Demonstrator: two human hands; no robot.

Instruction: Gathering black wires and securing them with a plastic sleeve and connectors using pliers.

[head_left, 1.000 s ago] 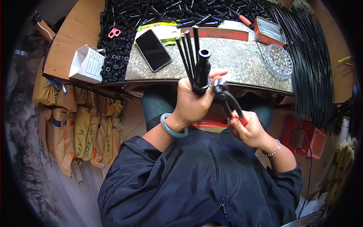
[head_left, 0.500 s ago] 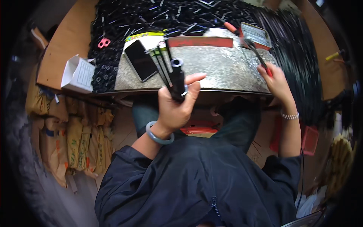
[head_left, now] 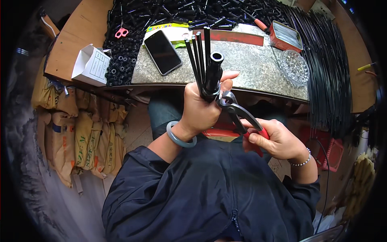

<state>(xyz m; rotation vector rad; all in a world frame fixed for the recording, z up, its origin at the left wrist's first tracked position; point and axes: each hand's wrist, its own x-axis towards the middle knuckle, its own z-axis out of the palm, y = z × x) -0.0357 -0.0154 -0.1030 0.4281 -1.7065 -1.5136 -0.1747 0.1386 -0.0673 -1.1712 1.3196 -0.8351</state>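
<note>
My left hand (head_left: pixel 201 111) is closed around a thick black hollow tube (head_left: pixel 213 74) and several thin black rods (head_left: pixel 198 58), all standing up out of the fist with their ends toward me. In my right hand (head_left: pixel 278 139) is a pair of end-cutting pliers (head_left: pixel 231 108) with red handles. Their rounded jaws meet the base of the tube beside my left thumb and fingers. What the jaws grip there is too small to make out. Both hands are over my lap, in front of the table edge.
On the stone-patterned board (head_left: pixel 246 60) lie a phone (head_left: pixel 163 52) and a glass bowl (head_left: pixel 307 74) of small metal pieces. Behind are a red tin (head_left: pixel 286 38) and heaped black parts (head_left: pixel 161 12). Long black rods (head_left: pixel 328 68) hang over the right edge. A white box (head_left: pixel 90 66) stands left.
My right hand has brought the pliers from above the board's right side down and left to the tube. The glass bowl now shows. My left hand keeps its hold.
</note>
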